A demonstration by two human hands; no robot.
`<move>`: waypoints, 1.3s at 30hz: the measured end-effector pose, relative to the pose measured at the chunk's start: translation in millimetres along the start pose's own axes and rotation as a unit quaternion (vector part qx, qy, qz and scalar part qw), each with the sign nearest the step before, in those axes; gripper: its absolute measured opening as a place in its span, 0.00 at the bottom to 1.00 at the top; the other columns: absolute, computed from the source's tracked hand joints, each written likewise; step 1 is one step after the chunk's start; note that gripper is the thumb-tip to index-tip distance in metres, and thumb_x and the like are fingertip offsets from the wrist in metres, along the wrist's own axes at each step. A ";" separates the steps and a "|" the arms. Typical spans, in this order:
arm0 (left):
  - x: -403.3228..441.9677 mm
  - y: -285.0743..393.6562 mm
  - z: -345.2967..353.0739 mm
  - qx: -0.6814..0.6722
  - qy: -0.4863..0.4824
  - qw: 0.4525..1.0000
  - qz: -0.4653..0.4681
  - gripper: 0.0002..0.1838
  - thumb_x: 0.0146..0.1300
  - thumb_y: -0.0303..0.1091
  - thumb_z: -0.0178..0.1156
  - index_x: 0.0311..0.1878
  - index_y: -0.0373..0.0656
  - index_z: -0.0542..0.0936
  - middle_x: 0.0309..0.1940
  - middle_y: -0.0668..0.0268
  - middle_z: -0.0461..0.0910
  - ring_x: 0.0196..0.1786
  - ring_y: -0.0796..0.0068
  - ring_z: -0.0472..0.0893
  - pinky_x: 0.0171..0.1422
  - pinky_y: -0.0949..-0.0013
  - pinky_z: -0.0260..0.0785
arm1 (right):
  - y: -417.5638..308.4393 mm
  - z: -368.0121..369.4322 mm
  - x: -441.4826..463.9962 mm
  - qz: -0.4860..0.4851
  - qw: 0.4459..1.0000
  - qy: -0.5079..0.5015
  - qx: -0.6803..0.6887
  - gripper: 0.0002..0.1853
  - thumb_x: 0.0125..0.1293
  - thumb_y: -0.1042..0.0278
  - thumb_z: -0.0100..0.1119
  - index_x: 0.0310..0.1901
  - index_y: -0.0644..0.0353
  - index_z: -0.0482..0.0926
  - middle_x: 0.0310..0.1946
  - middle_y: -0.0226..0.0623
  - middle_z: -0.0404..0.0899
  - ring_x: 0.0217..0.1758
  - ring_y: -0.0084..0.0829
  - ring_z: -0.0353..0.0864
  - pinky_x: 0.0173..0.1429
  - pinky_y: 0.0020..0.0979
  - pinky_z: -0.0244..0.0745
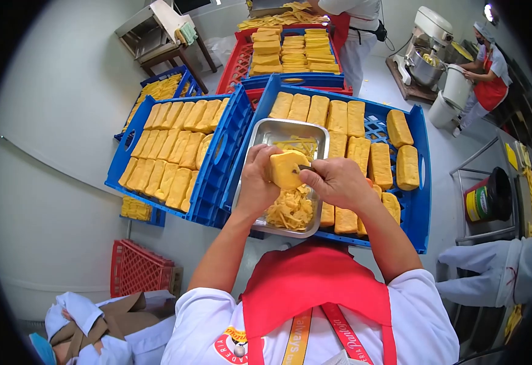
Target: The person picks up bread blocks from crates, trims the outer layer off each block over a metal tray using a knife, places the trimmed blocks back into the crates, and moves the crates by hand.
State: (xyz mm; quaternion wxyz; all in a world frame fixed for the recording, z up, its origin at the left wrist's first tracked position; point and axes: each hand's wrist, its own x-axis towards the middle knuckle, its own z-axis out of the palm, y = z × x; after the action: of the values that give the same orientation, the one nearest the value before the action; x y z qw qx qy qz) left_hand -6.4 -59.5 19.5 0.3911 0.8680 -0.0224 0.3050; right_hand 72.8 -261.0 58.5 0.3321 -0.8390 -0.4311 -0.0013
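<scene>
My left hand (259,181) is wrapped round a yellow loaf (286,171), its end face turned up toward me. In my right hand (340,184) is a small knife (304,168); only a short stretch of its blade shows, against the loaf's edge. Both hands are above a metal tray (265,130) that contains yellow trimmings (291,212). The tray rests on a blue crate (423,213), where several more yellow loaves (380,164) stand in rows.
Left of the tray, another blue crate (208,198) is packed with loaves. Red crates (235,67) stand behind, and a red crate (135,271) is at lower left. A mixer (430,30) and a person in a red apron (492,76) are at far right.
</scene>
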 end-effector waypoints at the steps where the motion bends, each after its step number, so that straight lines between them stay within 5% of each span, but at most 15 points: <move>1: -0.2 -0.3 -0.2 -0.012 0.007 1.000 -0.012 0.28 0.43 0.15 0.68 0.52 0.42 0.79 0.53 0.53 0.76 0.59 0.49 0.77 0.64 0.59 0.71 | -2.5 0.4 0.7 0.003 1.000 -0.009 -0.009 0.27 0.75 0.43 0.51 0.27 0.57 0.82 0.24 0.46 0.81 0.32 0.50 0.84 0.36 0.49 0.76; 12: -0.4 -4.4 -12.9 -0.001 0.007 1.000 -0.027 0.29 0.43 0.14 0.67 0.53 0.43 0.80 0.52 0.53 0.76 0.57 0.50 0.78 0.62 0.59 0.72 | -0.1 10.9 12.1 -0.011 0.997 0.063 -0.050 0.27 0.77 0.44 0.48 0.27 0.56 0.83 0.24 0.45 0.81 0.31 0.49 0.84 0.36 0.48 0.76; 18: -1.5 -7.5 -7.9 -0.002 0.015 1.000 -0.025 0.29 0.43 0.13 0.66 0.53 0.44 0.80 0.52 0.53 0.75 0.58 0.49 0.78 0.62 0.58 0.71 | -3.4 12.9 11.6 0.013 0.999 -0.021 -0.031 0.31 0.74 0.37 0.51 0.27 0.58 0.82 0.20 0.46 0.79 0.30 0.48 0.84 0.36 0.47 0.76; 21: -2.0 -15.6 -9.5 0.017 0.029 0.999 -0.007 0.30 0.42 0.12 0.65 0.53 0.45 0.80 0.52 0.53 0.74 0.58 0.48 0.77 0.65 0.56 0.70 | -5.8 14.3 12.0 0.120 0.980 -0.083 0.137 0.32 0.73 0.35 0.52 0.27 0.60 0.83 0.18 0.46 0.78 0.29 0.46 0.84 0.36 0.45 0.75; 23: -2.6 -22.9 -13.9 0.037 0.038 0.999 0.007 0.30 0.42 0.12 0.64 0.53 0.46 0.80 0.52 0.54 0.74 0.58 0.49 0.77 0.67 0.54 0.69 | -0.2 16.0 10.7 0.124 0.974 -0.068 0.176 0.33 0.69 0.34 0.60 0.29 0.64 0.83 0.17 0.37 0.77 0.23 0.30 0.80 0.31 0.34 0.73; 26: -6.5 -33.5 -18.1 0.172 0.071 0.979 0.077 0.31 0.42 0.13 0.65 0.53 0.48 0.81 0.51 0.57 0.73 0.59 0.50 0.76 0.73 0.45 0.63 | 4.4 19.1 8.9 0.135 0.988 -0.012 0.070 0.37 0.59 0.29 0.67 0.27 0.66 0.81 0.18 0.38 0.77 0.23 0.30 0.79 0.31 0.33 0.73; 27: -7.1 -35.5 -17.7 0.199 0.082 0.972 0.095 0.30 0.43 0.16 0.66 0.53 0.49 0.81 0.51 0.59 0.72 0.60 0.51 0.75 0.75 0.41 0.60 | 3.3 21.6 10.6 0.168 0.980 -0.009 0.105 0.41 0.49 0.24 0.72 0.27 0.66 0.80 0.19 0.39 0.78 0.24 0.31 0.80 0.32 0.34 0.74; 30: -10.1 -33.8 -15.6 0.241 0.097 0.957 0.127 0.27 0.46 0.20 0.67 0.53 0.52 0.82 0.51 0.60 0.71 0.61 0.52 0.74 0.77 0.38 0.56 | -11.0 24.9 13.7 0.172 0.982 -0.006 0.074 0.42 0.48 0.23 0.73 0.29 0.66 0.81 0.20 0.37 0.78 0.27 0.30 0.80 0.34 0.33 0.75; 33: -10.6 -33.0 -14.5 0.264 0.111 0.947 0.146 0.25 0.48 0.24 0.68 0.53 0.53 0.83 0.51 0.60 0.71 0.62 0.52 0.74 0.78 0.38 0.56 | -9.3 37.4 14.9 0.181 0.971 -0.016 0.155 0.41 0.47 0.22 0.72 0.28 0.65 0.82 0.21 0.42 0.81 0.27 0.37 0.83 0.35 0.37 0.76; 39: -11.0 -31.2 -18.0 0.279 0.124 0.940 0.153 0.25 0.48 0.21 0.68 0.52 0.52 0.83 0.50 0.60 0.71 0.60 0.53 0.75 0.76 0.41 0.59 | -14.0 48.4 14.3 0.187 0.952 -0.034 0.239 0.35 0.59 0.29 0.67 0.27 0.64 0.83 0.20 0.39 0.80 0.25 0.32 0.81 0.32 0.37 0.75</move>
State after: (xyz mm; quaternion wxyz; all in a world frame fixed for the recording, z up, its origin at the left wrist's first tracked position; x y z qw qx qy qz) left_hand -15.8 -27.6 1.9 0.0814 0.8839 -0.0201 0.4601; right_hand 57.8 -218.0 32.7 0.5022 -0.8003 -0.2653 0.1921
